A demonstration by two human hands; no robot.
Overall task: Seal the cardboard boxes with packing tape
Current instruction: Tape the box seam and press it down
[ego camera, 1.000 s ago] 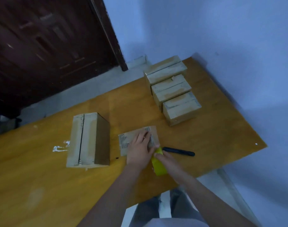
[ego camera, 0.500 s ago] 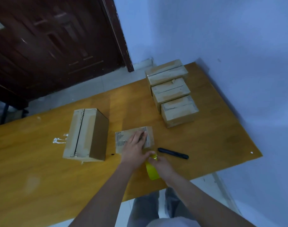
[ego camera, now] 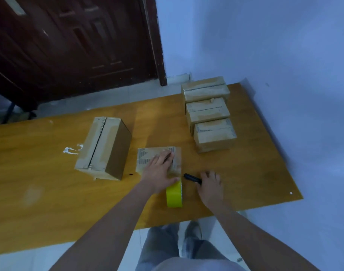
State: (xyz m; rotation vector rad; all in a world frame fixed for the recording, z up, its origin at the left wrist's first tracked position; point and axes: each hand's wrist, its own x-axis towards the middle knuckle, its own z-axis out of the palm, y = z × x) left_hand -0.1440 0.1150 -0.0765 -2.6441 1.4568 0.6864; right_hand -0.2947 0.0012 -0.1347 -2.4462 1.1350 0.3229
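Two hands low | left hand (ego camera: pixel 159 169) flat, pressing small box (ego camera: pixel 147 157) | tape roll (ego camera: pixel 174 194) hangs beside | right hand (ego camera: pixel 210 185) nearest black cutter (ego camera: pixel 192 178), fingers over handle, grip unclear; axis left-right

We have just one camera, worn on the person's head. It looks forward and down at the table (ego camera: pixel 50 192) from above, quite near, so both arms reach up from the bottom edge. The wide lens bends the edges. The door (ego camera: pixel 69 45) fills the top left and the wall (ego camera: pixel 265 45) the top right. At the bottom we see the person's legs and the floor.
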